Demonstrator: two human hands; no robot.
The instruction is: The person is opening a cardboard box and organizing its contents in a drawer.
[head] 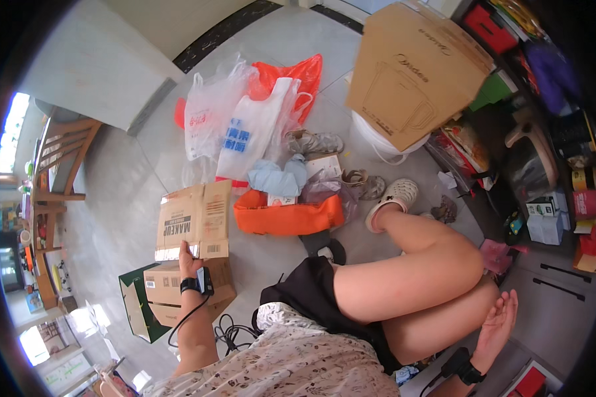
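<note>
My left hand (188,262) grips the near edge of a flattened brown cardboard box (184,221) that bears printed writing. Just below that box, larger cardboard boxes (166,288) stand beside a dark green paper bag (149,325). My right hand (499,317) is beside my knee with its fingers extended and nothing in it. Ahead of me on the floor lie white plastic bags (251,131), a red plastic bag (310,84), a crumpled light-blue bag (278,176) and an orange fabric bag (288,216).
A large cardboard box (417,74) rests on a white bucket (372,139). Sandals (318,142) lie among the bags. On the right, cluttered shelves (541,164) sit above grey drawers (541,297). A wooden chair (67,154) stands left, and a black cable (233,332) coils near my hip.
</note>
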